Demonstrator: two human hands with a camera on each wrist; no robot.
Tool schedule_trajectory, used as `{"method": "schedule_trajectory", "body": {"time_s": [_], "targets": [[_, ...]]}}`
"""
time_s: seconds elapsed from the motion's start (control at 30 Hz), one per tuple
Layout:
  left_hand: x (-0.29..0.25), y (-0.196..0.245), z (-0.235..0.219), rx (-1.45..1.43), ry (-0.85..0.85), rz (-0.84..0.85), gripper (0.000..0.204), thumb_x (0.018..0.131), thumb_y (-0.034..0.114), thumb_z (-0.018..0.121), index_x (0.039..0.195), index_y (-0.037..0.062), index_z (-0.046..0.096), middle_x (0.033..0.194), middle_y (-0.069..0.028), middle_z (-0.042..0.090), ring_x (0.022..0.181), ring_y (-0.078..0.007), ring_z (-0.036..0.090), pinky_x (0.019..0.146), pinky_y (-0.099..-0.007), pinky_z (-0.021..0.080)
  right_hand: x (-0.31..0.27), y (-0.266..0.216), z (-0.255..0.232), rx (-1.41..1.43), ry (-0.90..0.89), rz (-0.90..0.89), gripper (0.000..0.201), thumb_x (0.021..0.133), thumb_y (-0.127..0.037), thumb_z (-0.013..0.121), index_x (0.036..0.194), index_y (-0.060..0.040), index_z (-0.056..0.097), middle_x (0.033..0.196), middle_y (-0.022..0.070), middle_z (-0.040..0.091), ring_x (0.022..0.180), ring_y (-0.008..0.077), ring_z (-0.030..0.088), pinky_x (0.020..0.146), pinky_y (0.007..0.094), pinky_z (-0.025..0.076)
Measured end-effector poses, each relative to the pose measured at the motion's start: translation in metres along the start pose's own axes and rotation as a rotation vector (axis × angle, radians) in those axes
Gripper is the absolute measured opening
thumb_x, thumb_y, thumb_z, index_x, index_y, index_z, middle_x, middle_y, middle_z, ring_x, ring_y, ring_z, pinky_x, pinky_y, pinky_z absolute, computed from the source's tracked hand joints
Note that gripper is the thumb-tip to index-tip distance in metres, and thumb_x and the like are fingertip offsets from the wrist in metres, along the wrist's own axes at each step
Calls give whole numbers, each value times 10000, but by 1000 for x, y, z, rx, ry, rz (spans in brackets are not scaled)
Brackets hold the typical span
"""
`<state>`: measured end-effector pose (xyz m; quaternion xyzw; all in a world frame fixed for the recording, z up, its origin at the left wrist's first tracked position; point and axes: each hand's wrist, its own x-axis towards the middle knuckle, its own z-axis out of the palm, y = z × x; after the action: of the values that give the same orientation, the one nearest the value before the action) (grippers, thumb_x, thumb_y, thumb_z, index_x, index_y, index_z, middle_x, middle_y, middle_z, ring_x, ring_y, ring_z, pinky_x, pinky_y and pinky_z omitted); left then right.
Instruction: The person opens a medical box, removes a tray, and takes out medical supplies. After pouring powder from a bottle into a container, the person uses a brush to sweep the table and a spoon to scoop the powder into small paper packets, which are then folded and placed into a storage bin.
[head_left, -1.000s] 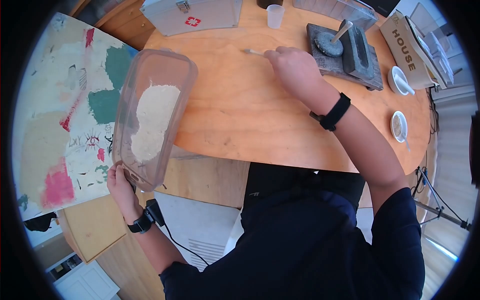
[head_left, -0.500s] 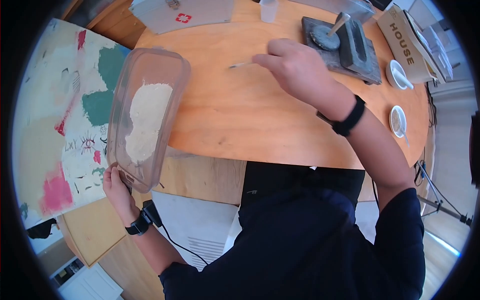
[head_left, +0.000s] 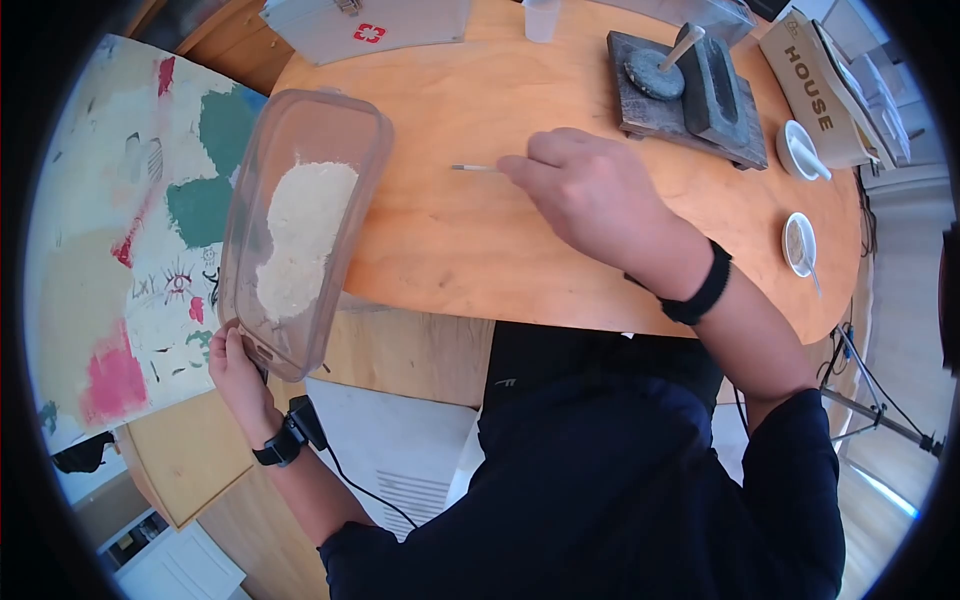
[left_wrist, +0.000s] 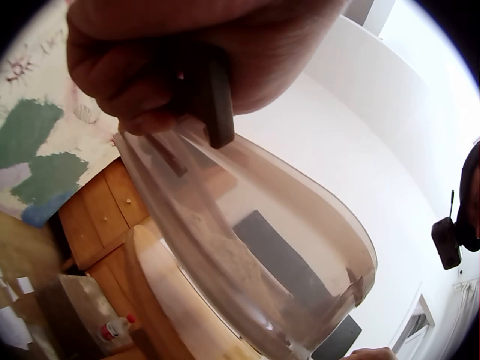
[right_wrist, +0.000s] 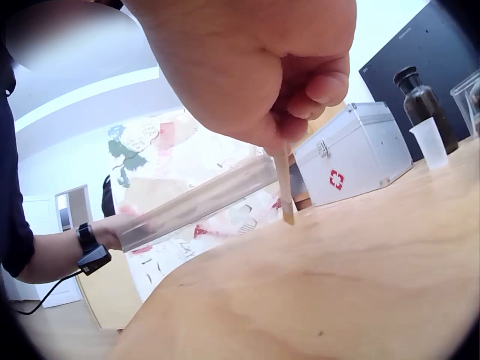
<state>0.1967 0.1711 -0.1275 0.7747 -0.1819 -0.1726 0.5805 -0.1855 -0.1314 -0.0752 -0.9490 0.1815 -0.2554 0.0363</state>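
My left hand [head_left: 240,372] grips the near end of a translucent plastic tub [head_left: 372,190], held over the table's left edge. A heap of pale powder [head_left: 305,235] lies in the tub. In the left wrist view, the curled left fingers [left_wrist: 139,94] overlap the tub's rim. My right hand [head_left: 590,190] pinches a small slim brush [head_left: 474,168] over the middle of the table. The brush tip [right_wrist: 288,217] points down close to the wooden surface in the right wrist view.
A dark stone mill on a board [head_left: 640,110] stands at the back right. Two small white bowls [head_left: 797,265] sit along the right edge, near a HOUSE box [head_left: 805,85]. A white first-aid case [head_left: 400,35] and a plastic cup [head_left: 541,20] are at the back.
My right hand has come nearer to my body, and the brush tip has shifted left and toward me across the table. The left hand and the tub have barely moved.
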Motion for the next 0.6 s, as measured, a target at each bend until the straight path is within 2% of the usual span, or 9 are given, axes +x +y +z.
{"method": "schedule_trajectory", "body": {"time_s": [0.03,0.1,0.23,0.3,0.4,0.53,0.6], "targets": [[-1,2,1,-1,1,-1,208,1032,126,512,1104,-33,627,960,-47,664,837,-83,589,760,-235,470,-2,0,2,3,1,2,184,760,-45,609,907,-53,719,760,72,558,780,257,622,635,366,525],[2,2,-6,21,-11,-16,211,1031,124,510,1110,-35,626,970,-53,669,848,-87,597,767,-237,476,-6,2,2,-47,-121,27,143,759,-45,611,867,-57,704,763,70,559,781,255,618,632,366,523],[0,-1,-12,68,-54,2,214,1029,119,504,1114,-34,628,971,-52,671,845,-84,596,763,-231,476,-18,1,-23,-57,-161,111,128,752,-42,614,849,-60,696,772,79,563,790,262,615,637,370,524],[-1,0,-3,41,-35,1,215,1030,120,503,1112,-33,628,967,-48,668,840,-78,590,757,-227,473,-11,6,-24,-93,-24,101,148,748,-37,614,862,-63,705,774,84,560,788,264,611,639,374,522],[1,-1,5,-2,-27,15,216,1031,123,500,1112,-31,628,967,-47,668,843,-74,588,757,-226,472,-5,27,-1,-119,-35,39,168,741,-34,619,878,-66,712,768,77,550,783,264,610,634,371,520],[5,-10,-5,41,-64,16,225,1032,125,498,1130,-36,623,1004,-71,681,887,-92,617,789,-240,493,-25,26,-20,-70,-121,12,187,735,-31,626,893,-72,717,771,72,554,776,262,613,630,370,520],[0,-5,-1,25,-38,-2,225,1031,125,500,1128,-35,624,989,-62,676,867,-89,610,776,-236,488,-33,27,-31,-81,-76,92,213,738,-32,626,919,-80,727,778,76,564,775,265,619,630,373,518]]}}
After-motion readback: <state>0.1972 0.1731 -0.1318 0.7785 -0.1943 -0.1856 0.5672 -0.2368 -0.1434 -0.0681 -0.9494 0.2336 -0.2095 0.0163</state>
